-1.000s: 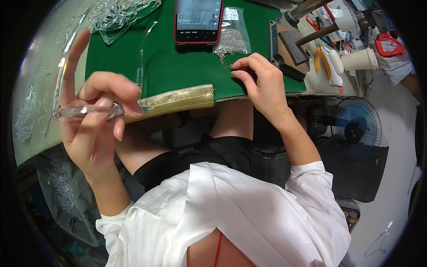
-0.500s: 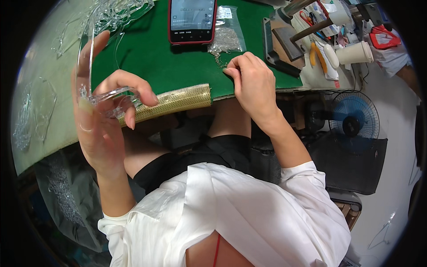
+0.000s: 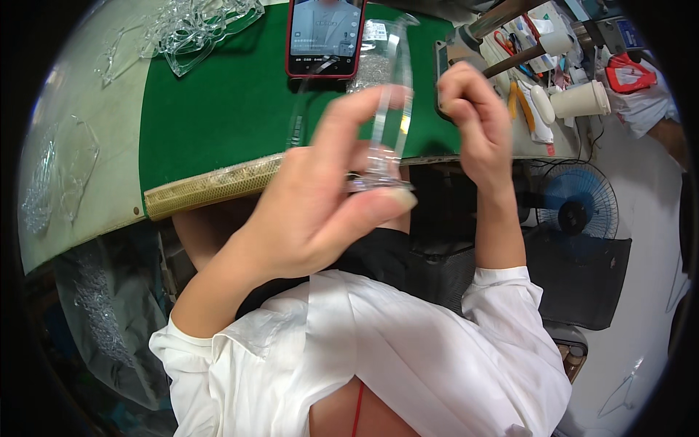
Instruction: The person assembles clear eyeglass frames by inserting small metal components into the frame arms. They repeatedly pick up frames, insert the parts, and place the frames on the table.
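Observation:
My left hand (image 3: pixel 306 197) is closed round a clear plastic glasses frame (image 3: pixel 378 175), raised over the front edge of the table. One of its see-through arms stands up past my fingers and overlaps a plastic bag of small metal parts (image 3: pixel 366 76). To the right, my right hand (image 3: pixel 480 120) is up beside a metal bench tool (image 3: pixel 442 73), with its fingers curled and pressed together. Whatever those fingers may hold is too small or hidden to make out.
A red-cased phone (image 3: pixel 325 36) stands at the back of the green mat (image 3: pixel 211 109). Several more clear frames (image 3: pixel 196 36) lie heaped at the far left. Gold mesh trim (image 3: pixel 218 188) runs along the front edge. Yellow-handled pliers (image 3: pixel 526 105) and a white cup (image 3: pixel 582 100) sit right.
My left hand has swung right with the glasses frame, from the left side to the middle. My right hand has lifted off the loose metal parts and moved right.

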A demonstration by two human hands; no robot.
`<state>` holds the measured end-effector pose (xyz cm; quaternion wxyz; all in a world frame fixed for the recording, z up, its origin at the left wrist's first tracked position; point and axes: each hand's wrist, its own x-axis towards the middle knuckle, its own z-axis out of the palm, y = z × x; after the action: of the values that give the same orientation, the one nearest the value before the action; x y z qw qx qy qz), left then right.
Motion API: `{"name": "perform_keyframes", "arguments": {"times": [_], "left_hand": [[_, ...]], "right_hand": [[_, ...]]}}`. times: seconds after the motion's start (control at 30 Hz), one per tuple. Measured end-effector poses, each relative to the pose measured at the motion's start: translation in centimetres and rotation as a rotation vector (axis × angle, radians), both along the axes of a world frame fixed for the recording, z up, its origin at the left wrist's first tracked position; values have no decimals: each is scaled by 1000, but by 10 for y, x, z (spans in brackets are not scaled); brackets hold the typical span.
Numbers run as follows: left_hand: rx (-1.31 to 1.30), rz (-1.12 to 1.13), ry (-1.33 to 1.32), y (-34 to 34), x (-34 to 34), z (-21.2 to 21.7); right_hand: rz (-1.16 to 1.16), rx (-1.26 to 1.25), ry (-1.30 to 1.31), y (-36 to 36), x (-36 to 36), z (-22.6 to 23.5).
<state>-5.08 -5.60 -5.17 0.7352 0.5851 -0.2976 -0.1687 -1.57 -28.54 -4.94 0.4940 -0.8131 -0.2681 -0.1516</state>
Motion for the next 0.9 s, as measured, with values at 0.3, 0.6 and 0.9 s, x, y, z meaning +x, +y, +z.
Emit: {"name": "perform_keyframes", "arguments": {"times": [0.3, 0.6, 0.9], "left_hand": [[149, 14, -251, -30, 7, -4], [152, 18, -221, -33, 6, -4], [208, 152, -412, -35, 6, -6]], "right_hand": [[35, -236, -490, 20, -22, 40], [27, -236, -463, 17, -20, 43], [30, -139, -322, 16, -21, 39]]}}
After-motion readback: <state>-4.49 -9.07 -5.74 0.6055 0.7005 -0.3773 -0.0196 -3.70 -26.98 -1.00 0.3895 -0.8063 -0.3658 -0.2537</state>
